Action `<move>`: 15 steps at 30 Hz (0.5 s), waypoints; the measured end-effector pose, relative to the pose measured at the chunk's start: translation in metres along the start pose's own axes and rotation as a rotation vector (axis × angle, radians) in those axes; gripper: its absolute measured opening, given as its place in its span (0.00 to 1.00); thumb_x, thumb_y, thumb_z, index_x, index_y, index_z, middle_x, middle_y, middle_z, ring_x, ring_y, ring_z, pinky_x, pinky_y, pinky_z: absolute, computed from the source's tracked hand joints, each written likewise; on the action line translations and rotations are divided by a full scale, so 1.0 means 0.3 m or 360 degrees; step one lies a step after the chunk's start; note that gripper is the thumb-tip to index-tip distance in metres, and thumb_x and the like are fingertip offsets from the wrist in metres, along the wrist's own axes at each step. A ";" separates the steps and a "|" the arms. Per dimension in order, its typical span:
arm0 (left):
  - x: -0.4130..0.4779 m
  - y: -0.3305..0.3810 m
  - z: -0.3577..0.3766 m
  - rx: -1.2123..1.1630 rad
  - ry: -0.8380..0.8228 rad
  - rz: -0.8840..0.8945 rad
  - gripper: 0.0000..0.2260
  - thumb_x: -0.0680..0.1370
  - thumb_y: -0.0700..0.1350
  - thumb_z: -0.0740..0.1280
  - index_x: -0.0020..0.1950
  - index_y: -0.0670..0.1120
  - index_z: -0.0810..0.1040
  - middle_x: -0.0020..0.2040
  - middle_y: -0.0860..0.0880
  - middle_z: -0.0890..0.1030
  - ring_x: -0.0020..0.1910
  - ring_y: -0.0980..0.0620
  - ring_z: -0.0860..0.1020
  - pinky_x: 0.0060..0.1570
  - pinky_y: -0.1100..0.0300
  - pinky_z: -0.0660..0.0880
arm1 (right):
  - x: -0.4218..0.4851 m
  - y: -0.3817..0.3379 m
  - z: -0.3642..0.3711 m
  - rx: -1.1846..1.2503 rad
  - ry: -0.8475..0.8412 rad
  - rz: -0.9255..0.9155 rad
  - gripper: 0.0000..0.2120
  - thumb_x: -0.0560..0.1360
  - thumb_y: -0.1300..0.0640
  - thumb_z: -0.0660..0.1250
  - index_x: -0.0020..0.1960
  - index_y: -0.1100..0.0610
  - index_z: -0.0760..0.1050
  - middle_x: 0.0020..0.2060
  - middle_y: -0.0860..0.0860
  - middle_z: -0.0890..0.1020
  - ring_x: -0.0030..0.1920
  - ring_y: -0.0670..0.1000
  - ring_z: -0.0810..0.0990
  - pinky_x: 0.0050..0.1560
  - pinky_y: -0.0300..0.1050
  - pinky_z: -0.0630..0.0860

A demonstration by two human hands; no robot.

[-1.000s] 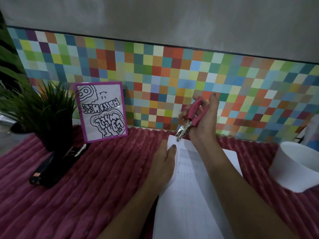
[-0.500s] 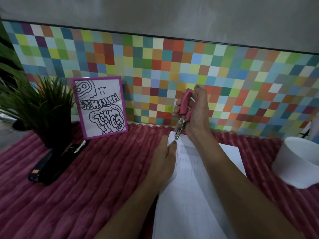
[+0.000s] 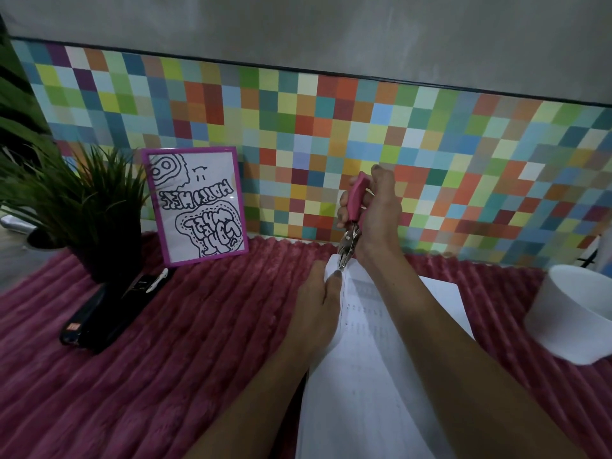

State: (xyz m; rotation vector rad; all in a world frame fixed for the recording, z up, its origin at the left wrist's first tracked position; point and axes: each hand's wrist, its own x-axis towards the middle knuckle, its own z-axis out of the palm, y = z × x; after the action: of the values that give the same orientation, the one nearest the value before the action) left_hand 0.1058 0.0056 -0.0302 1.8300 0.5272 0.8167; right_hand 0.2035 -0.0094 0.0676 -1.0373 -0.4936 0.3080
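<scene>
A stack of white printed paper sheets (image 3: 367, 376) lies on the pink ribbed cloth (image 3: 165, 342), running from the near edge to the middle. My right hand (image 3: 374, 213) grips a pink-handled hand punch (image 3: 352, 220), handles squeezed together, its metal jaws over the far left corner of the paper. My left hand (image 3: 314, 309) lies on the left edge of the stack, with thumb and forefinger pinching that corner just below the jaws.
A black stapler (image 3: 109, 309) lies at the left, in front of a potted green plant (image 3: 76, 207). A purple-framed drawing (image 3: 198, 203) leans on the colourful checkered wall (image 3: 331, 137). A white cup (image 3: 576, 313) stands at the right.
My right hand has swung the punch from tilted to nearly upright, squeezed its handles together and brought the jaws down onto the paper corner. My left hand stays on the paper.
</scene>
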 end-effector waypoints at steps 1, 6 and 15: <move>0.000 0.000 0.000 0.0007 0.0008 0.0005 0.10 0.82 0.45 0.56 0.51 0.39 0.71 0.39 0.46 0.71 0.38 0.54 0.70 0.39 0.58 0.68 | 0.001 0.002 0.001 0.0000 0.0012 -0.0015 0.17 0.79 0.49 0.58 0.42 0.61 0.75 0.30 0.57 0.75 0.24 0.54 0.69 0.26 0.43 0.70; 0.001 0.001 -0.002 -0.0038 -0.0003 -0.0025 0.10 0.82 0.45 0.57 0.51 0.38 0.71 0.41 0.47 0.72 0.40 0.54 0.70 0.40 0.59 0.67 | 0.001 0.011 0.003 0.0053 0.0061 -0.0073 0.17 0.79 0.49 0.57 0.41 0.62 0.74 0.29 0.59 0.73 0.23 0.54 0.67 0.25 0.42 0.68; 0.002 -0.008 0.000 -0.0001 0.0005 -0.0022 0.07 0.82 0.45 0.57 0.46 0.48 0.72 0.40 0.53 0.73 0.34 0.64 0.69 0.34 0.74 0.67 | 0.000 0.021 0.001 0.0007 0.0157 -0.0075 0.14 0.77 0.52 0.59 0.41 0.62 0.73 0.27 0.58 0.72 0.20 0.54 0.66 0.23 0.42 0.66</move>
State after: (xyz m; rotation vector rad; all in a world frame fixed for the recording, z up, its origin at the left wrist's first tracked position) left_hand 0.1062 0.0069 -0.0322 1.8229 0.5409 0.8106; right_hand 0.2033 -0.0062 0.0621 -1.0300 -0.4279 0.2148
